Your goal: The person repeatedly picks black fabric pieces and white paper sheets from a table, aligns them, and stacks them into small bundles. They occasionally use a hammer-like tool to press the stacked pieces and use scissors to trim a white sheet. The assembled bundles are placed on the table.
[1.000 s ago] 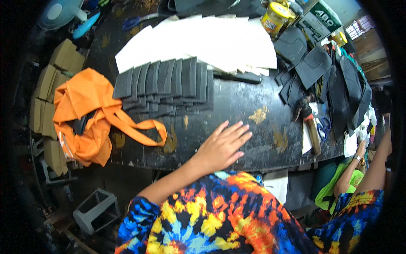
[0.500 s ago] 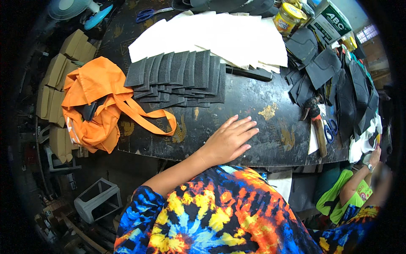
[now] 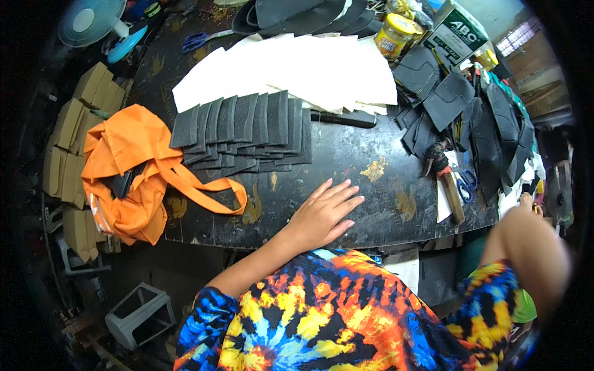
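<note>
My left hand [image 3: 325, 213] lies palm down on the black worktable [image 3: 346, 145] near its front edge, fingers stretched out and holding nothing. Beyond it to the left, dark grey fabric pieces [image 3: 247, 123] overlap in rows. White sheets [image 3: 291, 68] are fanned out behind them. An orange cloth bag [image 3: 127, 167] with a strap rests at the table's left side, something black in its opening. My right arm [image 3: 526, 253] is bent and blurred at the right edge; its hand cannot be seen.
On the right lie a wooden-handled hammer [image 3: 450, 191], blue-handled scissors [image 3: 467, 185] and black cut pieces [image 3: 448, 102]. A yellow-lidded jar [image 3: 394, 38] and a green-and-white box [image 3: 456, 34] stand behind. Another person's hand [image 3: 527, 201] shows at far right. Cardboard boxes [image 3: 65, 148] are stacked left.
My right arm has swung up into view on the right, now bent. The left hand stays flat on the table. The whole view has shifted slightly.
</note>
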`<state>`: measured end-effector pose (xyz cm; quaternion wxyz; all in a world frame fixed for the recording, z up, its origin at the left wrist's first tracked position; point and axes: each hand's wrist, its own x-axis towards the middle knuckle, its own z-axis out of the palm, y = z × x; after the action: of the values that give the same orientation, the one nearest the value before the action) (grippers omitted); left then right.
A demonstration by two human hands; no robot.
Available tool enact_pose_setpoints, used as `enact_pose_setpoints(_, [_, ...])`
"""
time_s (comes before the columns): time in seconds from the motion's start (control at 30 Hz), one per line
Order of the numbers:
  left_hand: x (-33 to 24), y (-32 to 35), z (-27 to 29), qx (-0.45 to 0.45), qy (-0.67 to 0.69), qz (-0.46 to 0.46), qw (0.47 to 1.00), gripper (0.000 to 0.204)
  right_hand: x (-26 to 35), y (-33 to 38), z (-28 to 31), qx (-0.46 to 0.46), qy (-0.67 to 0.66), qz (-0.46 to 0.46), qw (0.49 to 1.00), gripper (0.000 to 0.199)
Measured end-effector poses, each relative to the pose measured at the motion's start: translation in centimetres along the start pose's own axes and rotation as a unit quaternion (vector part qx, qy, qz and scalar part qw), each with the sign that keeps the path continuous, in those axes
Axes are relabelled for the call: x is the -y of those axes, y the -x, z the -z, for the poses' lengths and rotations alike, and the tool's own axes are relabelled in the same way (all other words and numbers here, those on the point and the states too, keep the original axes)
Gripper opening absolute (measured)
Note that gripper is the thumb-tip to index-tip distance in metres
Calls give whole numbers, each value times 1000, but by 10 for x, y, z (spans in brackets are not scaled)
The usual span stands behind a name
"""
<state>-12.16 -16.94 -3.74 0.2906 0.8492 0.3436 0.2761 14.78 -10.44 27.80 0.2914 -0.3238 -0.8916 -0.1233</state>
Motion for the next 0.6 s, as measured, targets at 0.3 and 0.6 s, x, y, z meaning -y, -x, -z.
enact_pose_setpoints(0.3, [47,-47,127,-299,57,110,946,34,27,74,-206,260,-360,-292,847,34])
enact_pose_setpoints(0.6, [171,-2,249,-342,-233,316,854,48,40,107,-261,164,-535,-457,692,45])
